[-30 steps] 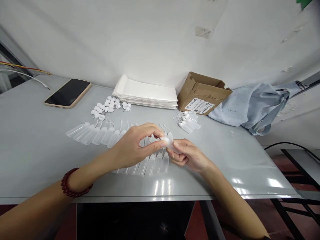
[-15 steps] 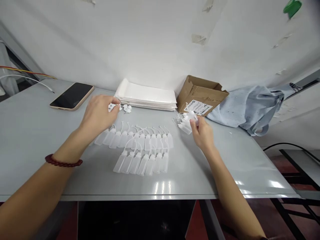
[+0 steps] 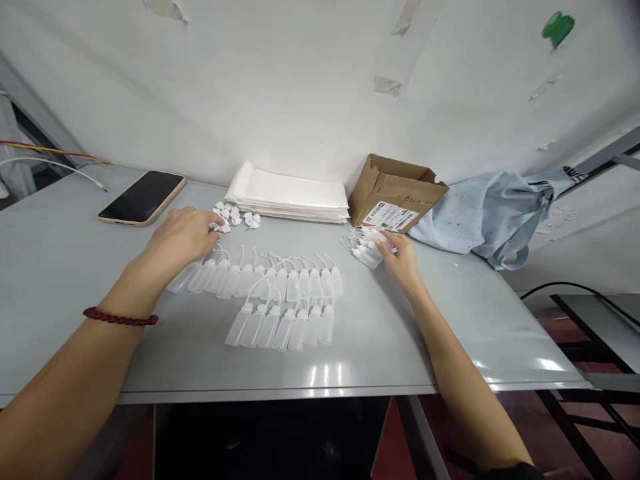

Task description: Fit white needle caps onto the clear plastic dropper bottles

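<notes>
Both the left hand (image 3: 183, 235) and the right hand (image 3: 401, 263), which met centrally a second earlier, are now apart: the left's fingertips meet loose white caps (image 3: 234, 215), the right's touch a bottle pile (image 3: 369, 255) before the carton (image 3: 407, 190); whether either grips a piece cannot be told. Slim, translucent, tube-tipped bottles (image 3: 299, 331) lie in two rows on the grey tabletop (image 3: 490, 320).

Smooth, translucent plastic bottles (image 3: 299, 331) lie on a glossy tabletop (image 3: 190, 363) at center frame, below paper-like envelopes (image 3: 293, 193); right of center, a matt cardboard box (image 3: 395, 190) stands beside wrinkled cloth (image 3: 450, 230); upper left, a smooth-screened phone (image 3: 144, 195).
</notes>
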`<state>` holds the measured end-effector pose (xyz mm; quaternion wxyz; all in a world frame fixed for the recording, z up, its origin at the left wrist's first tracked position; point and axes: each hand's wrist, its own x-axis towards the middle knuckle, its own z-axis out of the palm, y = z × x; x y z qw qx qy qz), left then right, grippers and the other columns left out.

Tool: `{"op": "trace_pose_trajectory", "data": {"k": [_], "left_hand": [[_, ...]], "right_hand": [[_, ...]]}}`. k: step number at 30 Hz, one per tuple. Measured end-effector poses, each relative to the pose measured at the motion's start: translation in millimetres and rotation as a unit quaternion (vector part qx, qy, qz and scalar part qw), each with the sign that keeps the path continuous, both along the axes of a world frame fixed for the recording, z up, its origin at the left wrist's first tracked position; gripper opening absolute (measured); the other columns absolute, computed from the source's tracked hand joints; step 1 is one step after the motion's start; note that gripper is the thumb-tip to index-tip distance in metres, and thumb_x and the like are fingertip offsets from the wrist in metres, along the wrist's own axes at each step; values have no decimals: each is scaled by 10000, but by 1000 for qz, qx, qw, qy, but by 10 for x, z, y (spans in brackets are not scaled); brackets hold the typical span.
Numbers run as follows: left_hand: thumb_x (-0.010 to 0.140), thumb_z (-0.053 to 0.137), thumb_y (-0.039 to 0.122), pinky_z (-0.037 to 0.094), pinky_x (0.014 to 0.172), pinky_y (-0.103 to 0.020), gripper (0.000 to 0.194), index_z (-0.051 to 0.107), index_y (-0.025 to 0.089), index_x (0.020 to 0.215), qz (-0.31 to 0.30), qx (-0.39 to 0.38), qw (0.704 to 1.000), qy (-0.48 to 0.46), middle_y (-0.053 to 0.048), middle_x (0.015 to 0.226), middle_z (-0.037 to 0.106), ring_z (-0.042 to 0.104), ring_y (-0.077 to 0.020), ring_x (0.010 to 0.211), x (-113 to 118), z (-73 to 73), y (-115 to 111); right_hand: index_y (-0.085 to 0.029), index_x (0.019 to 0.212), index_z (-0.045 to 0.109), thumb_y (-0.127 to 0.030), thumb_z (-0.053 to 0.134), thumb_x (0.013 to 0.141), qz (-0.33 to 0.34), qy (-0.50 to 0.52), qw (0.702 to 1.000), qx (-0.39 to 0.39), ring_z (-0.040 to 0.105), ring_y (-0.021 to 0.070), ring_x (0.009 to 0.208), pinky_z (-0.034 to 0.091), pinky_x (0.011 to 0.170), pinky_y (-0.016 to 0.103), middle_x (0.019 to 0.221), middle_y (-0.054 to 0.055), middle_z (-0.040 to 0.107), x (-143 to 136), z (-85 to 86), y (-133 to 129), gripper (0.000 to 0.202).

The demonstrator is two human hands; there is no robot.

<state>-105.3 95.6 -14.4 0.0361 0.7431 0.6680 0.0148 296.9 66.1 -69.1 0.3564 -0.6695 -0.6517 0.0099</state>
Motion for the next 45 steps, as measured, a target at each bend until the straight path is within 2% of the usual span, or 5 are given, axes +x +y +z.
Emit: {"op": "trace_pose_trajectory", "data": {"k": [12,16,23,39,45], "left_hand": [[820,482,315,429,829,-403,412,634,129,1155,3,-12,999,-43,-146,946,642,557,-342,971,21,11,-19],[820,483,290,422,829,-394,416,623,127,1176,16,-11,999,-43,-148,956,642,551,-334,978,26,5,-15],[821,469,264,419,828,-410,414,632,105,1167,24,-2,998,-50,-177,1004,658,577,-348,971,37,-4,-14],[748,520,236,440,823,-402,346,651,83,1029,26,3,998,-50,-185,974,680,599,-343,958,9,-83,15],[733,517,241,442,811,-388,342,649,92,1011,26,8,998,-48,-170,982,678,601,-322,946,6,-80,16]], "right_hand": [[-158,963,662,-323,521,844,30,49,998,29,584,213,877,445,749,345,935,93,658,-256,326,-241,247],[-166,761,619,-312,520,867,115,98,984,-94,519,133,606,409,608,269,643,8,606,-487,535,-473,205],[-179,798,628,-351,546,882,328,63,900,-279,533,114,574,374,540,241,639,-1,615,-886,667,-840,208],[-113,1161,548,-712,663,618,303,-90,862,-396,530,188,573,287,489,265,596,12,586,-994,632,-946,817],[-131,1061,569,-708,666,619,297,-109,870,-377,488,162,550,267,471,258,622,15,558,-1004,615,-987,734]]}}
